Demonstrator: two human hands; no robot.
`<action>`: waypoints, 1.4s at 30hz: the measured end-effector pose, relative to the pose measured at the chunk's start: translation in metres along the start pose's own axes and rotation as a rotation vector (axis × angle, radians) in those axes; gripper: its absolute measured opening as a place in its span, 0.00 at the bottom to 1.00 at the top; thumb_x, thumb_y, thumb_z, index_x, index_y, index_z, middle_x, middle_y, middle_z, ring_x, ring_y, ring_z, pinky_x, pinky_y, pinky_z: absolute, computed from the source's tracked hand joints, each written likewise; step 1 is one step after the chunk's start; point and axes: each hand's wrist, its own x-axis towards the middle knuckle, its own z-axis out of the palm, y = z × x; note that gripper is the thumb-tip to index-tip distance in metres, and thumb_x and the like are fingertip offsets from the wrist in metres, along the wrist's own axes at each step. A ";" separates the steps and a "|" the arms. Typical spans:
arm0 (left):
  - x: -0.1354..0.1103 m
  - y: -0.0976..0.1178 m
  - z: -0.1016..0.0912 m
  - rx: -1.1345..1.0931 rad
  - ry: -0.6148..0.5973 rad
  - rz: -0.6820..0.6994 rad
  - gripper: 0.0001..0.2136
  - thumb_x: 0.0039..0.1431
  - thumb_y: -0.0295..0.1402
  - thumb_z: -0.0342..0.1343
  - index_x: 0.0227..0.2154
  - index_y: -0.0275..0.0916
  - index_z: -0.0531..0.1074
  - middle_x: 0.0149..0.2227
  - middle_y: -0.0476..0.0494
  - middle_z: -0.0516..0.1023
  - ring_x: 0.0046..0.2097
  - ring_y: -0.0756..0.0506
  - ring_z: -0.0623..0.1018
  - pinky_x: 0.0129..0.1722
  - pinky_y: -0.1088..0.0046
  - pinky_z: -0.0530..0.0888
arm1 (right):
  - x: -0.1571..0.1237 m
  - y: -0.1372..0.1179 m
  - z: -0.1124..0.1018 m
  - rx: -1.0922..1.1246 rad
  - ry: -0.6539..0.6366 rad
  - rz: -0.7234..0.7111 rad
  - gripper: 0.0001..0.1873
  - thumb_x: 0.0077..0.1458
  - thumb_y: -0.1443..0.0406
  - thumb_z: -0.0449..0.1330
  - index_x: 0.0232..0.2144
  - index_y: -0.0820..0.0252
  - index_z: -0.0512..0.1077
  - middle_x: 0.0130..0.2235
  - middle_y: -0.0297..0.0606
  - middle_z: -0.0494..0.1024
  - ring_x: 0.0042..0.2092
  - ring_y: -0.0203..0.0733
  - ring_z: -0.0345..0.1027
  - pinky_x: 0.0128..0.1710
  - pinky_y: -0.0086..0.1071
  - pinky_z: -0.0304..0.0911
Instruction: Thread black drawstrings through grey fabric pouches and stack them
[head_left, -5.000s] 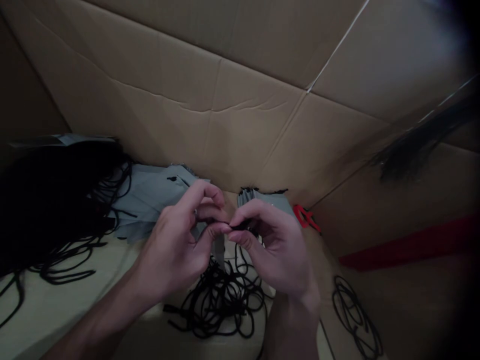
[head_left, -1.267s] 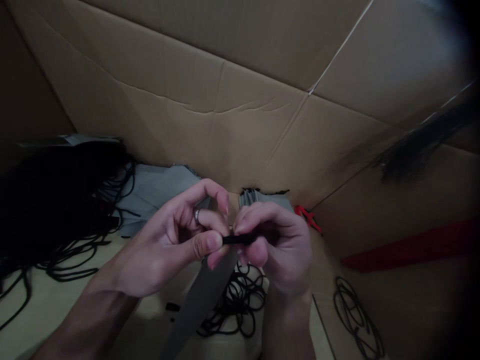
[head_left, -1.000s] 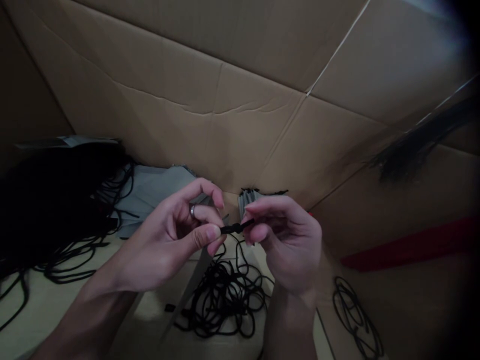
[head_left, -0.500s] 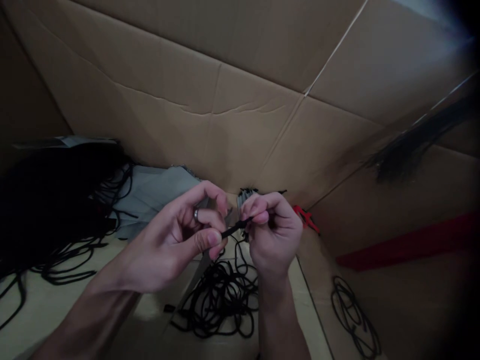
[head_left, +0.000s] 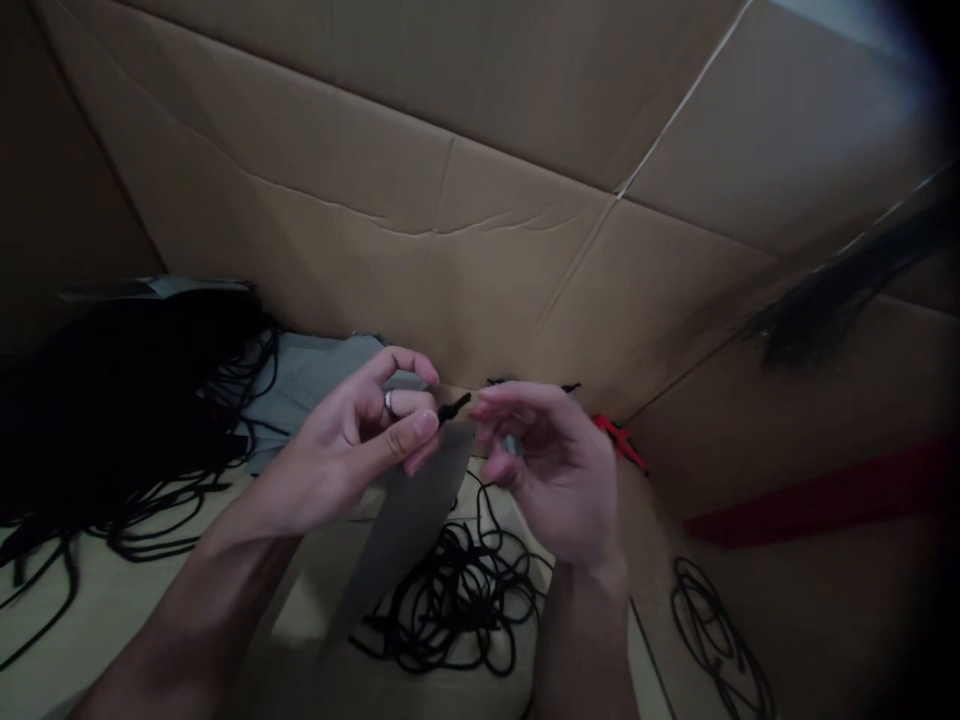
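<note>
Head view: the left hand (head_left: 352, 435) holds a tight pinch grip on a short black cord end (head_left: 453, 407) above a grey fabric strip (head_left: 401, 535), the right hand (head_left: 555, 470) stands spread and clear, and any slackened pinch risks dropping the cord into the coiled black cords (head_left: 450, 605) below.

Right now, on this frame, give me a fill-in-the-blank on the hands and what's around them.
The left hand wears a ____ on one finger.
The black cord end is pinched by the ____ hand, not the right hand.
The small object beside the cardboard wall is ____.
The wide strip below the hands is ____.

Missing words: ring; left; red; gray.
</note>
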 end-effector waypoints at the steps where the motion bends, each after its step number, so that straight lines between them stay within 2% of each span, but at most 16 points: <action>1: -0.001 -0.001 0.001 0.004 -0.013 -0.010 0.13 0.75 0.38 0.59 0.53 0.42 0.61 0.26 0.56 0.70 0.27 0.53 0.65 0.27 0.76 0.58 | 0.000 0.001 0.005 0.036 -0.055 -0.005 0.23 0.57 0.57 0.76 0.53 0.47 0.80 0.44 0.34 0.82 0.40 0.38 0.75 0.38 0.32 0.73; 3: -0.002 -0.002 0.004 0.007 -0.044 -0.028 0.17 0.75 0.39 0.59 0.56 0.43 0.59 0.27 0.56 0.71 0.27 0.53 0.65 0.27 0.75 0.57 | 0.001 0.004 0.011 0.085 -0.107 -0.012 0.21 0.58 0.58 0.76 0.53 0.47 0.81 0.44 0.35 0.81 0.39 0.38 0.75 0.37 0.33 0.72; 7: -0.003 0.000 0.008 0.002 -0.105 -0.060 0.17 0.75 0.38 0.59 0.56 0.43 0.57 0.28 0.56 0.71 0.29 0.52 0.65 0.28 0.75 0.59 | 0.004 0.007 0.013 0.093 -0.097 -0.052 0.08 0.60 0.60 0.75 0.41 0.52 0.83 0.37 0.34 0.79 0.40 0.39 0.74 0.39 0.34 0.69; 11: -0.002 0.002 0.012 -0.021 -0.108 -0.031 0.16 0.75 0.37 0.59 0.55 0.42 0.59 0.28 0.56 0.70 0.29 0.52 0.65 0.28 0.75 0.59 | 0.004 0.003 0.015 0.226 -0.111 -0.027 0.07 0.61 0.61 0.74 0.38 0.53 0.81 0.34 0.33 0.79 0.36 0.37 0.72 0.36 0.31 0.69; 14: -0.002 0.000 0.016 -0.062 -0.083 -0.006 0.16 0.73 0.36 0.61 0.55 0.42 0.61 0.28 0.56 0.70 0.29 0.53 0.64 0.28 0.75 0.58 | 0.003 0.001 0.018 0.352 -0.109 0.023 0.09 0.62 0.58 0.73 0.37 0.53 0.79 0.32 0.32 0.77 0.33 0.36 0.70 0.33 0.31 0.70; 17: -0.002 -0.005 0.020 -0.114 -0.075 0.031 0.15 0.73 0.35 0.61 0.54 0.43 0.63 0.27 0.57 0.69 0.28 0.53 0.62 0.27 0.76 0.56 | 0.001 0.004 0.020 0.442 -0.063 0.079 0.13 0.59 0.55 0.75 0.34 0.54 0.78 0.31 0.32 0.75 0.32 0.36 0.68 0.31 0.29 0.66; 22: -0.004 -0.006 0.028 -0.256 -0.060 0.055 0.13 0.73 0.33 0.62 0.52 0.43 0.64 0.26 0.58 0.65 0.28 0.53 0.60 0.28 0.75 0.56 | -0.002 0.006 0.023 0.518 -0.026 0.146 0.18 0.56 0.51 0.76 0.31 0.54 0.74 0.30 0.29 0.70 0.28 0.34 0.58 0.24 0.27 0.56; 25: -0.004 -0.004 0.030 -0.313 -0.045 0.033 0.11 0.72 0.31 0.61 0.50 0.43 0.65 0.25 0.57 0.64 0.27 0.53 0.60 0.28 0.76 0.57 | -0.002 0.005 0.029 0.518 0.031 0.173 0.22 0.54 0.48 0.76 0.29 0.53 0.72 0.29 0.29 0.69 0.27 0.35 0.57 0.23 0.28 0.55; 27: -0.002 -0.004 0.029 -0.345 -0.029 0.024 0.10 0.72 0.30 0.61 0.50 0.42 0.66 0.25 0.57 0.65 0.27 0.53 0.61 0.28 0.77 0.59 | -0.002 0.004 0.029 0.483 0.047 0.174 0.21 0.55 0.46 0.75 0.31 0.52 0.73 0.30 0.29 0.70 0.26 0.34 0.58 0.22 0.28 0.56; 29: 0.002 -0.004 0.025 -0.384 0.013 0.025 0.10 0.70 0.30 0.62 0.49 0.41 0.68 0.24 0.56 0.65 0.27 0.52 0.64 0.31 0.77 0.64 | -0.002 0.003 0.025 0.406 0.051 0.139 0.18 0.57 0.48 0.74 0.36 0.51 0.76 0.31 0.29 0.74 0.26 0.33 0.61 0.24 0.29 0.61; 32: 0.006 -0.004 0.017 -0.448 0.120 0.046 0.12 0.65 0.29 0.65 0.48 0.36 0.71 0.22 0.54 0.65 0.28 0.50 0.66 0.33 0.77 0.68 | 0.000 0.000 0.009 0.143 0.048 0.088 0.14 0.60 0.53 0.74 0.44 0.50 0.80 0.37 0.32 0.80 0.34 0.36 0.69 0.35 0.30 0.67; 36: 0.009 -0.001 0.006 -0.514 0.228 0.061 0.13 0.58 0.26 0.65 0.45 0.33 0.75 0.21 0.52 0.65 0.28 0.49 0.67 0.31 0.78 0.69 | 0.002 -0.004 -0.017 -0.221 0.017 0.130 0.12 0.65 0.52 0.70 0.42 0.52 0.82 0.40 0.35 0.83 0.42 0.40 0.74 0.42 0.33 0.67; 39: 0.011 0.002 0.000 -0.522 0.281 0.064 0.10 0.58 0.27 0.63 0.42 0.33 0.78 0.20 0.53 0.61 0.27 0.49 0.66 0.29 0.78 0.68 | 0.001 -0.005 -0.033 -0.313 0.069 0.179 0.14 0.66 0.51 0.68 0.43 0.53 0.81 0.41 0.37 0.84 0.43 0.42 0.77 0.44 0.36 0.70; 42: 0.012 0.005 -0.007 -0.498 0.370 0.117 0.06 0.61 0.31 0.61 0.37 0.33 0.79 0.19 0.53 0.56 0.26 0.49 0.63 0.27 0.77 0.68 | -0.001 -0.006 -0.045 -0.374 0.138 0.210 0.15 0.67 0.50 0.66 0.43 0.54 0.81 0.43 0.40 0.85 0.46 0.44 0.79 0.47 0.38 0.72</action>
